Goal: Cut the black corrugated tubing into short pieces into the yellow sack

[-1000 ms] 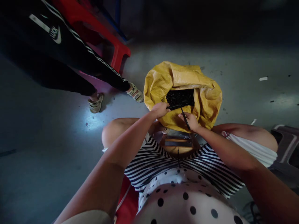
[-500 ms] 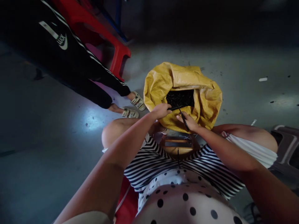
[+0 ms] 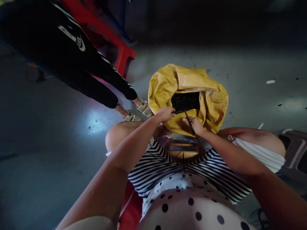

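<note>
A thin black strip [image 3: 177,112] is pinched in my left hand [image 3: 165,114]; its free end points right over the near rim of a yellow woven sack [image 3: 192,80]. My right hand [image 3: 197,126] is closed on a slim black-handled tool [image 3: 190,124], possibly scissors. The tool's narrow front end meets or crosses the strip's free end; whether they touch I cannot tell. Many short black pieces [image 3: 185,99] lie inside the sack's opening, just beyond both hands. Part of the strip is hidden by my left fingers.
A person in black trousers [image 3: 72,64] and light sandals [image 3: 145,108] stands close at left. Behind is a red plastic stool [image 3: 123,56]. A grey stool [image 3: 294,150] stands at right. Below the sack is a wooden frame [image 3: 183,154], between my knees.
The tool's front end has shifted slightly right and down, toward the strip's free end. The other person's legs and feet have moved a little to the right, nearer the sack.
</note>
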`<state>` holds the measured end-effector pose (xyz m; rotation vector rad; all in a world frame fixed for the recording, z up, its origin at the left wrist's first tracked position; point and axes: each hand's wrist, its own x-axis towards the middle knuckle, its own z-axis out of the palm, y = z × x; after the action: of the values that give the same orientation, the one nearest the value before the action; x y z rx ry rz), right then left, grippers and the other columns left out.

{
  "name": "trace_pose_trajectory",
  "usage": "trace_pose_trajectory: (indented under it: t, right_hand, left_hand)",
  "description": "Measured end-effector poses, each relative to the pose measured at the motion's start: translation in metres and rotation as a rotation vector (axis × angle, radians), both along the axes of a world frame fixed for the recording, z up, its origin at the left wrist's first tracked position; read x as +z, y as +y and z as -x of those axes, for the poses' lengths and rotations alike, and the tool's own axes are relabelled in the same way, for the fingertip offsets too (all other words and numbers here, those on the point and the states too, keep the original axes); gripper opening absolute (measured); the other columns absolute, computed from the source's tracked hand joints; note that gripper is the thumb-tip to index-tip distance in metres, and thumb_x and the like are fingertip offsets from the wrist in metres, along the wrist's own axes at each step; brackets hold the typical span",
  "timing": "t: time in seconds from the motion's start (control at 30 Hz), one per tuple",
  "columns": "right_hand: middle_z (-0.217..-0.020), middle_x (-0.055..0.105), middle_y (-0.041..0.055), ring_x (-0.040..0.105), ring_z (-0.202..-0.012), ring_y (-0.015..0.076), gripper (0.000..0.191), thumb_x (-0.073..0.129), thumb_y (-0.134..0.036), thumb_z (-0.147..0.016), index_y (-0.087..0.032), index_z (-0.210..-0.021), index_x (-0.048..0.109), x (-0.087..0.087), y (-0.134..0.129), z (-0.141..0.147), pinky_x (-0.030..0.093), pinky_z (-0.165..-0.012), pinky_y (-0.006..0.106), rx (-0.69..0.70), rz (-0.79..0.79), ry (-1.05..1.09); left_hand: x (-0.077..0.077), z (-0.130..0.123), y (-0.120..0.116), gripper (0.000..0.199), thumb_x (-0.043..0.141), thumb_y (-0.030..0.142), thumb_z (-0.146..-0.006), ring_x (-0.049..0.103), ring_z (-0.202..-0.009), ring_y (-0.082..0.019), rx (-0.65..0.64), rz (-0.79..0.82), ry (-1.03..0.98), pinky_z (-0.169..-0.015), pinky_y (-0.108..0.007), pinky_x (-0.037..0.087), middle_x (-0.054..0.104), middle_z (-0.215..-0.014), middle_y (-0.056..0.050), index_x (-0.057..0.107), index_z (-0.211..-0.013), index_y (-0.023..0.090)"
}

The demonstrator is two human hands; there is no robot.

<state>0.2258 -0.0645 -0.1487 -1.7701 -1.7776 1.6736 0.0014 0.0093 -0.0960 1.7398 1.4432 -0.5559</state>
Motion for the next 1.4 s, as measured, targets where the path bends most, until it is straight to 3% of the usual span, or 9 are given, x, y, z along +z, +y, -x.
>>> trace_pose_trajectory:
  t: [0.13, 0.23, 0.47, 0.57, 0.83, 1.0, 1.4]
  right_hand:
    - [-0.096, 0.074, 0.0075, 0.069, -0.089, 0.0249, 0.054, 0.060, -0.068, -0.095, -0.021, -0.120, 0.068, -0.002, -0.002, -0.001, 0.051, -0.082, 0.033, 0.015, 0.013, -0.018]
    - [-0.095, 0.073, 0.0055, 0.069, -0.087, 0.0236, 0.065, 0.069, -0.067, -0.090, -0.020, -0.133, 0.061, 0.000, -0.004, 0.001, 0.052, -0.080, 0.033, 0.050, 0.054, -0.019]
    - [-0.122, 0.071, 0.0137, 0.069, -0.108, 0.0282, 0.077, 0.067, -0.070, -0.090, -0.019, -0.146, 0.054, 0.009, -0.004, 0.005, 0.051, -0.097, 0.041, 0.084, 0.115, 0.003]
    - [-0.122, 0.072, 0.0138, 0.069, -0.110, 0.0290, 0.077, 0.066, -0.071, -0.091, -0.020, -0.147, 0.052, 0.010, -0.001, 0.006, 0.051, -0.097, 0.040, 0.091, 0.120, 0.014]
    - [-0.107, 0.076, 0.0121, 0.071, -0.102, 0.0276, 0.055, 0.054, -0.070, -0.100, -0.020, -0.118, 0.069, 0.002, -0.004, 0.006, 0.051, -0.090, 0.034, 0.109, 0.006, 0.018]
    - [-0.093, 0.076, 0.0097, 0.071, -0.090, 0.0258, 0.059, 0.046, -0.071, -0.102, -0.018, -0.105, 0.072, 0.001, 0.001, 0.001, 0.049, -0.080, 0.031, 0.027, -0.030, -0.019]
    - [-0.080, 0.073, 0.0067, 0.069, -0.076, 0.0236, 0.062, 0.050, -0.079, -0.095, -0.021, -0.091, 0.073, -0.010, -0.003, -0.002, 0.046, -0.069, 0.031, -0.052, -0.103, -0.012]
  left_hand:
    - [-0.001, 0.002, 0.002, 0.035, 0.058, 0.037, -0.100, 0.072, -0.114, -0.026, 0.057, -0.036, 0.032, -0.093, -0.030, 0.055, 0.079, -0.119, -0.010, 0.075, -0.128, 0.024]
    - [0.001, 0.002, 0.004, 0.035, 0.056, 0.036, -0.102, 0.073, -0.115, -0.026, 0.083, -0.047, 0.022, -0.094, -0.030, 0.055, 0.078, -0.122, -0.011, 0.075, -0.129, 0.023]
    - [-0.002, -0.003, 0.001, 0.036, 0.056, 0.034, -0.102, 0.071, -0.120, -0.025, 0.045, -0.055, -0.068, -0.102, -0.029, 0.053, 0.077, -0.129, -0.010, 0.073, -0.130, 0.020]
    - [-0.005, -0.005, -0.001, 0.039, 0.056, 0.033, -0.102, 0.068, -0.127, -0.025, 0.016, -0.034, -0.118, -0.106, -0.029, 0.051, 0.074, -0.136, -0.010, 0.071, -0.135, 0.020]
    - [-0.006, -0.003, -0.003, 0.036, 0.059, 0.029, -0.099, 0.070, -0.121, -0.026, -0.009, 0.023, -0.174, -0.103, -0.031, 0.052, 0.075, -0.132, -0.011, 0.073, -0.131, 0.018]
    - [-0.005, 0.002, -0.002, 0.036, 0.064, 0.028, -0.097, 0.071, -0.118, -0.026, 0.071, -0.010, -0.091, -0.100, -0.031, 0.053, 0.076, -0.129, -0.012, 0.071, -0.130, 0.017]
    - [0.004, 0.002, 0.002, 0.026, 0.061, 0.030, -0.097, 0.071, -0.104, -0.024, 0.062, -0.015, -0.086, -0.090, -0.030, 0.052, 0.078, -0.114, -0.008, 0.075, -0.117, 0.021]
